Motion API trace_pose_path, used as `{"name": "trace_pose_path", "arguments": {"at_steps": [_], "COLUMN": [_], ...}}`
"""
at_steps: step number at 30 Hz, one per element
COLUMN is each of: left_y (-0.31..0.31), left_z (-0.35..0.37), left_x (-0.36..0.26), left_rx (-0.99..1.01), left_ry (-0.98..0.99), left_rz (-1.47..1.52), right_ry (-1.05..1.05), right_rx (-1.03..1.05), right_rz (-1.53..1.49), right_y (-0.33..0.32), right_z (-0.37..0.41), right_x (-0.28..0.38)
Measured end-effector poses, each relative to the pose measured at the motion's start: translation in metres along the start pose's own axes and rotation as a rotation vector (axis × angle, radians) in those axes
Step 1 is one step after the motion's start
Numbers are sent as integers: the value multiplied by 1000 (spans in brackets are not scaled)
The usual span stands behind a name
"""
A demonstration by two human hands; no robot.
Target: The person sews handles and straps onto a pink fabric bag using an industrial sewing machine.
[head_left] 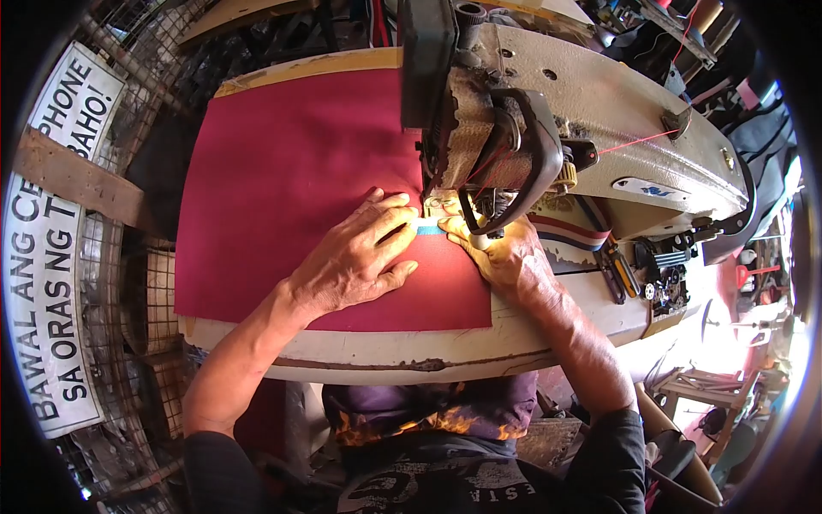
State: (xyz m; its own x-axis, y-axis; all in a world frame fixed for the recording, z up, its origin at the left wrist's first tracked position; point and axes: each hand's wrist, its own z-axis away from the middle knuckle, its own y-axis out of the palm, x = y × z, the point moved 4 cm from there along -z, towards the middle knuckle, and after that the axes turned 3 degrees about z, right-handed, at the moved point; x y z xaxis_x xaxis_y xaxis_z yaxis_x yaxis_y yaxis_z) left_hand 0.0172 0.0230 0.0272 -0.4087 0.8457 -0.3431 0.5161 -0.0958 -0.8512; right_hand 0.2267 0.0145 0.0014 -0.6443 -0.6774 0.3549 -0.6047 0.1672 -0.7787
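Note:
A maroon sheet of material [291, 171] lies spread under the head of a sewing machine [591, 103]. My left hand [360, 248] rests on it with fingers stretched, left of the needle area. By the presser foot, a small blue-and-white strip [428, 229] lies on the maroon sheet. Fingertips of my right hand [509, 261] press together at the strip's right edge. A dark curved guard [535, 163] on the machine covers part of that hand. Red thread [638, 141] runs along the machine arm.
Orange-and-black handled snips [621, 270] lie on the machine table [394, 367], right of my right forearm. A striped band [574, 227] passes under the machine arm. Wire mesh [163, 300] with lettered signs [51, 317] stands at the left.

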Motion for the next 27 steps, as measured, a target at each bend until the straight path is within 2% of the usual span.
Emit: {"name": "trace_pose_path", "arguments": {"at_steps": [5, 9, 11, 17, 20, 23, 26, 27], "left_y": [0, 0, -1, -1, -1, -2, -2, -2], "left_z": [-1, -1, -2, -1, -1, -3, -5, -7], "left_x": [-2, -3, -3, -1, -3, 0, 7, 8], "left_rx": [1, 12, 41, 19, 26, 32, 14, 17], "left_ry": [-12, -4, -4, -6, -16, -25, -24, -28], "left_rz": [-14, -24, -24, -32, -34, -22, -6, 0], "right_ry": [18, -66, -87, -143, -161, -19, 142, 319], "right_rx": [24, -9, 54, 68, 145, 117, 105, -152], "right_rz": [-4, -44, 5, -2, 197, 220, 286, 117], "right_y": [-2, -4, -7, -13, -24, -71, -150, -181], "right_z": [0, -1, -3, -9, -9, 7, 43, 61], "right_x": [0, -6, -6, -4, 12, 31, 28, 16]}}
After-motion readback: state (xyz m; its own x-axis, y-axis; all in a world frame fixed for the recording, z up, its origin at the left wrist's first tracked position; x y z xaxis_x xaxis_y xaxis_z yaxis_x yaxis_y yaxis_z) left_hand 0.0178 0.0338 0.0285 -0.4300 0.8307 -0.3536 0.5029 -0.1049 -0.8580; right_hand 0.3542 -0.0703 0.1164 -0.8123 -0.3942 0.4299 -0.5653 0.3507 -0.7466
